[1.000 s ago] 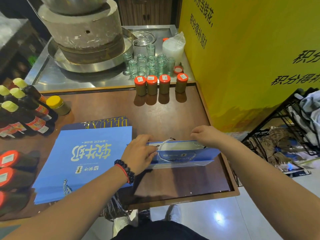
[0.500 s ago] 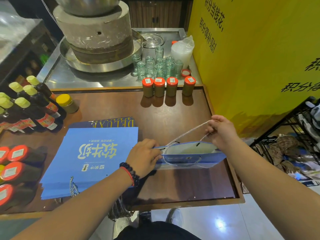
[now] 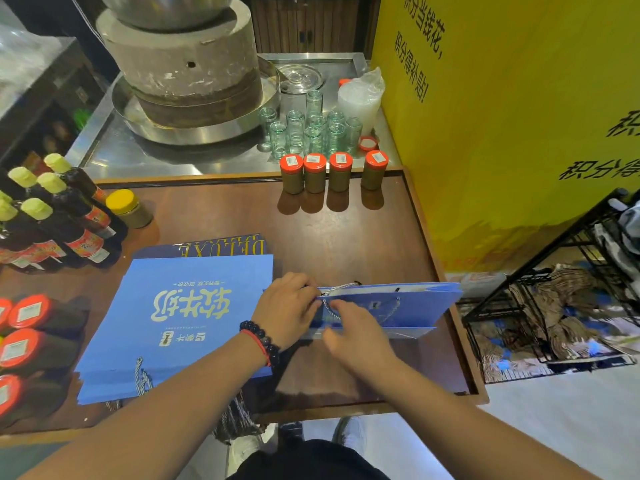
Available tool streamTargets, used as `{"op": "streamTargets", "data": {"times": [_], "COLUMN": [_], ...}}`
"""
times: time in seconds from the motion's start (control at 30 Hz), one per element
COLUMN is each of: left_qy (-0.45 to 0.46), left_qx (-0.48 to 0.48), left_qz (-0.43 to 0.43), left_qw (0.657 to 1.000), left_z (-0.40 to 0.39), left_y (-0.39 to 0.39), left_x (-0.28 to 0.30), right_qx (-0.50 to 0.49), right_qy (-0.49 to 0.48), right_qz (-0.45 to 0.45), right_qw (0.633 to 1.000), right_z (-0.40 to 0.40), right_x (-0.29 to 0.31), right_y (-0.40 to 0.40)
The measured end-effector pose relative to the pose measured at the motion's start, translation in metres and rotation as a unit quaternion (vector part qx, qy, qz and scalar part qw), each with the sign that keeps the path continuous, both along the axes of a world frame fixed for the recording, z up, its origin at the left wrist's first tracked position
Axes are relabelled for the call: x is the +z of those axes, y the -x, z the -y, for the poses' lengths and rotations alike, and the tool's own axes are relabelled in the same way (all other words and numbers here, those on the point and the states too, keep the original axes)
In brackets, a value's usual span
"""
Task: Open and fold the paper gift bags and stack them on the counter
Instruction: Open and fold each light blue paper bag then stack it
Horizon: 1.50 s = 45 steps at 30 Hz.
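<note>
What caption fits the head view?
Both hands, left and right, work a blue gift bag beside the flat stack.

Both forearms reach forward; the left hand, beaded bracelet at its wrist, is curled, the right hand beside it, fingers loosely bent.

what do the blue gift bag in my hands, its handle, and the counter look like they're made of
Blue gift bag: likely coated paper; flat stiff panels, sharp creases, slight sheen.
Handle: twisted cord, white and dark strands, looks like soft rope; fibre unclear.
Counter: dark brown wood or wood veneer, glossy; jars reflect in it, raised lighter rim.
</note>
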<state>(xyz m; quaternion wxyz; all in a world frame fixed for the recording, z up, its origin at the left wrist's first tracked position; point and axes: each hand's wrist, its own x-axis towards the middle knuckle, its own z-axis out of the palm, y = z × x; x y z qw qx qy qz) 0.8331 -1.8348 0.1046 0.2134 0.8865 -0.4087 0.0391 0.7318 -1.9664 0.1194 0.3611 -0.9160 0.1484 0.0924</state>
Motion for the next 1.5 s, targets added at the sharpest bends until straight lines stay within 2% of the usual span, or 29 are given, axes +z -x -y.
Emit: {"op": "streamTargets", "data": {"times": [0.07, 0.13, 0.23, 0.33, 0.47, 0.57, 0.7, 0.77, 0.87, 0.93, 1.0, 1.1, 1.23, 1.37, 1.43, 1.5], "left_qy": [0.0, 0.005, 0.014, 0.013, 0.002, -0.004, -0.059, -0.115, -0.187, -0.201, -0.196, -0.166, -0.138, -0.113, -0.093, -0.085], "left_qx": [0.001, 0.004, 0.02, 0.043, 0.035, 0.024, 0.018, 0.015, -0.014, -0.017, -0.004, 0.028, 0.067, 0.036, 0.009, -0.008], "left_qz": [-0.003, -0.004, 0.003, 0.0, -0.007, -0.008, -0.083, -0.095, -0.079, -0.073, -0.067, -0.072, -0.063, -0.042, -0.019, 0.004], "left_qw": [1.0, 1.0, 1.0, 0.999, 0.999, 1.0, 0.995, 0.989, 0.979, 0.977, 0.978, 0.983, 0.986, 0.992, 0.995, 0.996], "left_z": [-0.001, -0.001, 0.001, 0.002, 0.001, -0.002, -0.003, -0.001, 0.003, 0.005, 0.007, 0.009, 0.01, 0.014, 0.019, 0.026], "left_y": [0.0, 0.001, 0.002, 0.0, 0.0, -0.001, -0.004, -0.006, -0.005, -0.002, 0.0, 0.0, -0.007, -0.006, -0.004, -0.005], "left_x": [0.0, 0.001, 0.001, 0.002, 0.006, 0.008, 0.02, 0.024, 0.028, 0.027, 0.026, 0.024, 0.02, 0.018, 0.021, 0.024], "right_qx": [-0.064, -0.088, -0.009, 0.154, 0.184, 0.213, 0.13, 0.083, 0.083, 0.102, 0.088, 0.1, 0.124, 0.086, 0.065, 0.069], "right_qy": [-0.072, -0.128, -0.12, -0.031, 0.05, 0.167, 0.275, 0.301, 0.336, 0.314, 0.242, 0.209, 0.163, 0.255, 0.332, 0.369], "right_qz": [-0.015, -0.012, 0.026, -0.015, -0.02, 0.038, 0.195, 0.236, 0.154, 0.1, 0.13, 0.245, 0.248, 0.253, 0.2, 0.145], "right_qw": [0.995, 0.988, 0.992, 0.987, 0.981, 0.962, 0.933, 0.92, 0.925, 0.939, 0.958, 0.941, 0.947, 0.929, 0.92, 0.916], "right_z": [-0.004, -0.009, -0.015, -0.008, 0.014, 0.024, 0.042, 0.062, 0.095, 0.112, 0.122, 0.119, 0.092, 0.11, 0.13, 0.148], "right_x": [-0.011, -0.016, -0.02, -0.029, -0.035, -0.035, -0.021, -0.006, 0.009, 0.015, 0.022, 0.03, 0.019, 0.004, 0.002, -0.002], "right_y": [-0.006, -0.01, 0.001, 0.023, 0.035, 0.037, 0.039, 0.03, 0.016, 0.012, 0.017, 0.04, 0.089, 0.069, 0.041, 0.017]}}
